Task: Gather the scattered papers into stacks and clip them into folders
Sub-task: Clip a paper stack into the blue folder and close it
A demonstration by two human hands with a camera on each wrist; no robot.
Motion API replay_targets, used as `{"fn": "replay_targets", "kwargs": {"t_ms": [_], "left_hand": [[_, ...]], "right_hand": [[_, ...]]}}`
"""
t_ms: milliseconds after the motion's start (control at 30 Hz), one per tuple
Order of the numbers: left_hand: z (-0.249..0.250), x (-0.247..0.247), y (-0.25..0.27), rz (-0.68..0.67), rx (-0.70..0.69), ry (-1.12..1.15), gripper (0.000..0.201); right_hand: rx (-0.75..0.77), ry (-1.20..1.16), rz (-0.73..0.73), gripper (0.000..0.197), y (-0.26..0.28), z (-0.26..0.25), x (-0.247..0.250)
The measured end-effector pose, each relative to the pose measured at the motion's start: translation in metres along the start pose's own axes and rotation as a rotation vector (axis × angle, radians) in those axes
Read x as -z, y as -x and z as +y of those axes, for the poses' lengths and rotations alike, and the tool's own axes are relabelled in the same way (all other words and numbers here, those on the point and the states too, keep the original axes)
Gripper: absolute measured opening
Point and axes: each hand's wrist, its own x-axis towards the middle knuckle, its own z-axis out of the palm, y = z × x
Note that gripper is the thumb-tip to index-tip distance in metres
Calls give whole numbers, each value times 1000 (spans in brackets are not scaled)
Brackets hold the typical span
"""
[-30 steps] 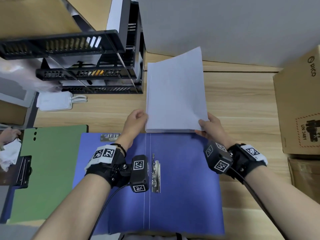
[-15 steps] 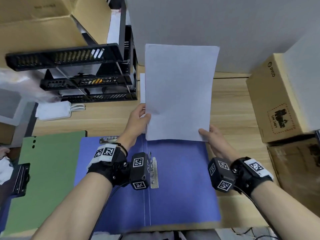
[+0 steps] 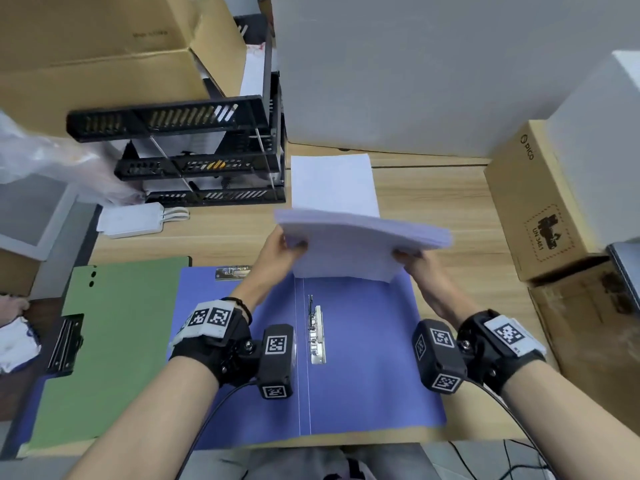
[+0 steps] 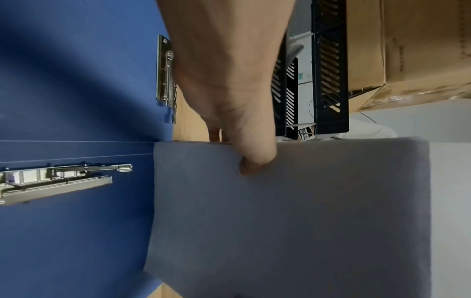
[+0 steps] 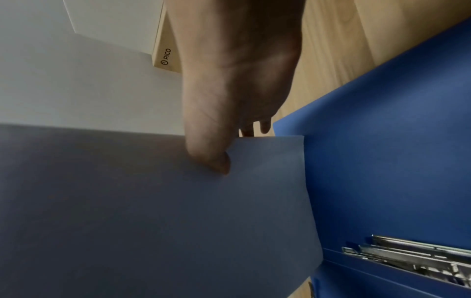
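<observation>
A stack of white papers (image 3: 349, 247) is held above the far edge of an open blue folder (image 3: 363, 375). My left hand (image 3: 282, 242) pinches its left edge, thumb on the near face (image 4: 257, 161). On the opposite edge my right hand (image 3: 414, 259) pinches too, thumb on the paper (image 5: 211, 159). The stack (image 4: 293, 211) leans toward me, its top edge curling over. One loose white sheet (image 3: 332, 183) lies flat on the desk behind. The folder's metal clip (image 3: 317, 336) sits by its spine. A second clip (image 3: 232, 272) is at the folder's far left edge.
A green folder (image 3: 114, 341) lies left of the blue one. A black tiered paper tray (image 3: 194, 154) stands at the back left with a white pouch (image 3: 133, 220) in front of it. Cardboard boxes (image 3: 540, 202) stand to the right and at the back left.
The stack was lifted from lying flat on the desk to upright, then its top tipped toward me. A loose sheet behind it came into sight.
</observation>
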Motion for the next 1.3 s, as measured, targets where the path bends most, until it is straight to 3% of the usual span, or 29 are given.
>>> {"fn": "replay_targets", "kwargs": {"t_ms": [133, 200, 367, 567, 800, 1000, 1133, 1300], "left_hand": [[7, -3, 7, 5, 4, 58, 23], [15, -3, 8, 13, -11, 0, 25], [22, -4, 10, 27, 23, 46, 26], [19, -13, 0, -82, -4, 83, 35], [-16, -15, 6, -253, 283, -146, 17], [-72, -2, 24, -148, 452, -174, 31], [-91, 1, 32, -115, 521, -160, 32], [-110, -9, 32, -86, 580, -166, 36]], "right_hand": [[51, 42, -55, 20, 9, -12, -3], [70, 60, -16, 16, 5, -16, -1], [38, 5, 69, 25, 6, -20, 7], [28, 26, 115, 18, 11, -15, 19], [-102, 105, 77, 27, 35, 22, 31], [-292, 120, 131, 27, 68, 65, 36], [-328, 125, 136, 33, 73, 78, 35], [-382, 156, 63, 18, 54, 105, 44]]}}
